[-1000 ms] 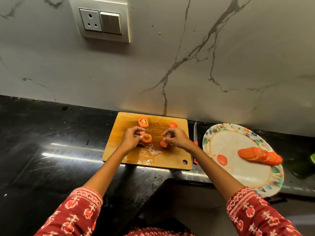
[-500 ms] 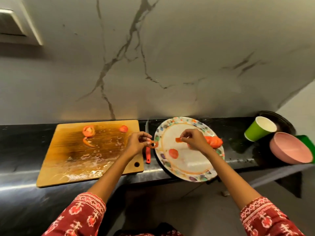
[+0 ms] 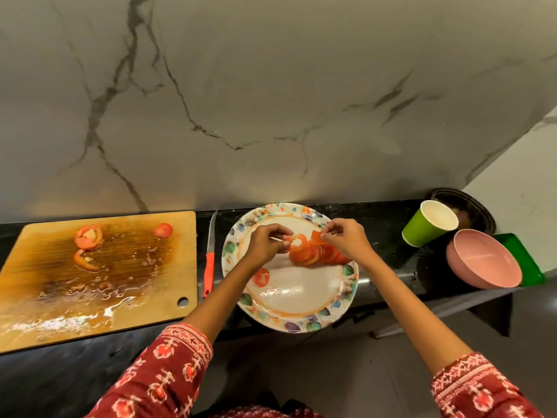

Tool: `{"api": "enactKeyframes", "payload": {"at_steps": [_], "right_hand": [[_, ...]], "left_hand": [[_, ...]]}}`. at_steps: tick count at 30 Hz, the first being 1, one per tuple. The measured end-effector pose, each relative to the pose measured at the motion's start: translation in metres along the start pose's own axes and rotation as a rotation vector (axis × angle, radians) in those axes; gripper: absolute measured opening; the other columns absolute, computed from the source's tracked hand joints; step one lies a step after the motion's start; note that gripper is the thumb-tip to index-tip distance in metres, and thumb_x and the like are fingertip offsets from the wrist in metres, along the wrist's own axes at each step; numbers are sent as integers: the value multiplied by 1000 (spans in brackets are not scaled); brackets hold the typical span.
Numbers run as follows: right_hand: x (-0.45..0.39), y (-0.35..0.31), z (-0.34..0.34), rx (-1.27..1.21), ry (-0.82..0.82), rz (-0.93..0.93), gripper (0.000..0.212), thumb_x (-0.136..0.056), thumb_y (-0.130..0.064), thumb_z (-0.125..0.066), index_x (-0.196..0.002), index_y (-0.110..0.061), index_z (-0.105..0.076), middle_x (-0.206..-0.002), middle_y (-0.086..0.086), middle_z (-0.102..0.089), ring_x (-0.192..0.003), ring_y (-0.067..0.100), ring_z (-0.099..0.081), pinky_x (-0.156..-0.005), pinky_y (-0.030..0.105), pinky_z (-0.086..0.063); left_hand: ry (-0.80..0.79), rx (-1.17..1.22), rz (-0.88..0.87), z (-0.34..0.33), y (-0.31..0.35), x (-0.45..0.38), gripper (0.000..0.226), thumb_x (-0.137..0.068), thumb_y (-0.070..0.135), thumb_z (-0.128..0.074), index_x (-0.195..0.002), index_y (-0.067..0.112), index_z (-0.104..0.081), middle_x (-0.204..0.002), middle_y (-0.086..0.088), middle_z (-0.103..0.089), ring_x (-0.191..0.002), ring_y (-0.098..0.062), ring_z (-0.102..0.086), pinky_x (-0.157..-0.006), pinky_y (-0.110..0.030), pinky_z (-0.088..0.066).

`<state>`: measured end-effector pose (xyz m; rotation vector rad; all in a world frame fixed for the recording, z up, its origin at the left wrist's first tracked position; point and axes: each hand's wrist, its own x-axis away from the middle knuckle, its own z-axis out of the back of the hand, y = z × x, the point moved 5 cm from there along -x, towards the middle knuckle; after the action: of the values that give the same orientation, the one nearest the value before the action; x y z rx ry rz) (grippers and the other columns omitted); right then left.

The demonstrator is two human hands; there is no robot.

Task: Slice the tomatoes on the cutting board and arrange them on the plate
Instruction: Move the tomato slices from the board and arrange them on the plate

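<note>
Head view: left hand (image 3: 265,245) pinches a tomato slice (image 3: 294,240) over the plate (image 3: 301,306). Right hand (image 3: 346,241), fingers curled, pinches the far end of the row (image 3: 319,254) between both hands.

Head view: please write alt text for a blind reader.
Both hands, left hand and right hand, place tomato slices in a row on a patterned plate. A cutting board with tomato pieces lies left, a knife between.

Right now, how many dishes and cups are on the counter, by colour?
Colourful plate: 1
Green cup: 1
Pink bowl: 1
Green container behind the bowl: 1
Dark plates at the back: count unclear
Total clearly seen: 4
</note>
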<state>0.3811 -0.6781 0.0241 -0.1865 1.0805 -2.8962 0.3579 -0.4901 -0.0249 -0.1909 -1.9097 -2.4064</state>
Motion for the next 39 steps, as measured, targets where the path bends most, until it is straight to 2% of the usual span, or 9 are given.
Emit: {"api": "enactKeyframes", "payload": {"at_steps": [2, 7, 16, 19, 25, 28, 32, 36, 39], "right_hand": [[-4, 3, 2, -14, -21, 11, 0, -82, -10, -68, -83, -10, -68, -77, -9, -59, -74, 4, -55, -67, 16, -46], [-12, 9, 3, -42, -62, 58, 8, -81, -6, -68, -77, -13, -66, -75, -7, -61, -71, 4, -56, -70, 19, -48], [-21, 5, -12, -23, -126, 112, 3, -80, -7, -69, -82, -10, -70, -83, 0, -66, -80, 12, -61, -79, 30, -53], [-20, -2, -18, 18, -179, 138, 2, -81, -9, -69, -83, -10, -70, -85, 3, -68, -83, 15, -63, -80, 30, -54], [-25, -14, -40, 200, -254, 188, 6, -81, -10, -67, -84, -12, -71, -89, 8, -71, -80, 15, -61, -76, 30, -53], [-28, -19, -49, 320, -302, 229, 9, -83, -12, -64, -88, -12, -71, -93, 7, -70, -87, 20, -63, -80, 33, -53], [-27, -22, -52, 462, -306, 300, 16, -86, -12, -59, -97, -13, -70, -99, 5, -70, -93, 21, -62, -83, 34, -52], [-26, -15, -47, 427, -374, 284, 32, -84, -6, -55, -115, -15, -58, -111, 3, -67, -106, 20, -58, -93, 40, -48], [-20, -9, -48, 473, -482, 332, 40, -83, -22, -65, -120, -22, -50, -117, -2, -64, -116, 18, -50, -103, 43, -35]], "left_hand": [[8, -70, 19, -11, -5, -7, 21, -77, -11, -64, -96, -3, -66, -90, -14, -63, -82, -18, -60, -68, -26, -57], [48, -133, 115, -25, -20, -13, 13, -78, -6, -66, -91, 0, -66, -83, -10, -60, -79, -22, -62, -58, -21, -56], [15, -338, 27, -28, -17, -15, 20, -84, -1, -62, -103, -1, -68, -101, -16, -68, -84, -20, -64, -65, -14, -51], [37, -351, -1, -28, -17, -13, 22, -83, -1, -62, -105, 1, -68, -102, -16, -68, -87, -20, -65, -75, -20, -53], [-65, -402, -50, -28, -16, -7, 47, -76, 6, -72, -121, 6, -58, -114, -13, -64, -102, -21, -60, -83, -17, -44], [-106, -449, -69, -32, -14, -2, 57, -72, 10, -76, -125, 8, -55, -118, -12, -62, -106, -23, -58, -87, -21, -43], [-28, -421, -110, -33, -11, 3, 40, -77, 16, -72, -114, 3, -63, -108, -15, -67, -97, -23, -63, -86, -23, -46], [9, -378, -134, -31, -12, 6, 39, -76, 14, -73, -111, 1, -64, -104, -16, -68, -93, -23, -64, -82, -21, -47], [10, -356, -134, -31, -13, 6, 44, -74, 14, -75, -114, 1, -63, -106, -16, -67, -94, -21, -63, -83, -19, -47]]}}
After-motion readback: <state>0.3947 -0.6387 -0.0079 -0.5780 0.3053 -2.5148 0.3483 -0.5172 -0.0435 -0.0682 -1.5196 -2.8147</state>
